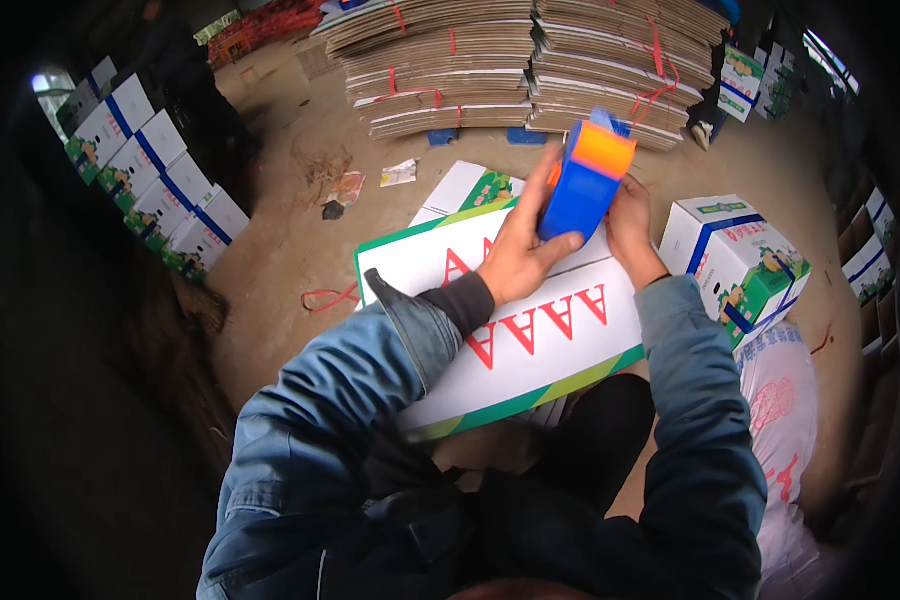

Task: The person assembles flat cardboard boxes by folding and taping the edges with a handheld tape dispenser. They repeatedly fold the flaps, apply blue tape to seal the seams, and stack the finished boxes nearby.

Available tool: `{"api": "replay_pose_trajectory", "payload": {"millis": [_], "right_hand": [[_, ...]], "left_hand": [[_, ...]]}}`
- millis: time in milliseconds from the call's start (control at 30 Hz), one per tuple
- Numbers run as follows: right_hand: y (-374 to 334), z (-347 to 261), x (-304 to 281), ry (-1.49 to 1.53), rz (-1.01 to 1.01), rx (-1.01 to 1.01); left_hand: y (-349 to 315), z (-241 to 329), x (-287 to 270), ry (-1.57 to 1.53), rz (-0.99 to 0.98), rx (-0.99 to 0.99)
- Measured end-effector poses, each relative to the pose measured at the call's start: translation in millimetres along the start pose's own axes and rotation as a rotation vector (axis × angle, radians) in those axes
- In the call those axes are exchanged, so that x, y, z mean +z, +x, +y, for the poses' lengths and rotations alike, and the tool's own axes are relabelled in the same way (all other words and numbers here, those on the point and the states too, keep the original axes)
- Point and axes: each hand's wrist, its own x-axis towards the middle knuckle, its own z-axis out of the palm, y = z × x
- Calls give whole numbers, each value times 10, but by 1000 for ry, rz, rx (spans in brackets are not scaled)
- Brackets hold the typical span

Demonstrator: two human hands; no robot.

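we see our left hand (515, 262) closed around a blue and orange tape dispenser (582, 185), tilted above a white carton (530, 340) with red letters. our right hand (630, 225), just right of that grip, pinches at the dispenser's edge, seemingly steadying the tape end. beneath both grips, the carton's flaps lie shut. more cartons (735, 260) sit farther right.

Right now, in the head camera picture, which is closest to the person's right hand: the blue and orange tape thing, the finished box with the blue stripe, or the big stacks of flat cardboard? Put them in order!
From the right hand:
1. Tape dispenser: touching it, just to its left, also held by the left hand.
2. Finished box with the blue stripe: on the floor just to its right.
3. Stacks of flat cardboard: farthest, at the back of the floor.
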Motion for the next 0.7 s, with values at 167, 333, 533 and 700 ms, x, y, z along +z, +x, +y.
{"api": "replay_pose_trajectory", "payload": {"millis": [167, 333, 533, 700], "right_hand": [[-33, -111, 21, 28, -71, 40], [-107, -266, 21, 133, -19, 64], [-459, -828, -28, -115, -392, -135], [-768, -1204, 64, -357, -452, -257]], "left_hand": [[-99, -254, -111, -291, 36, -147], [-70, -402, -51, -158, 36, -148], [-95, -399, -42, -28, -13, -147], [-117, -372, -43, 199, -12, -40]]}}
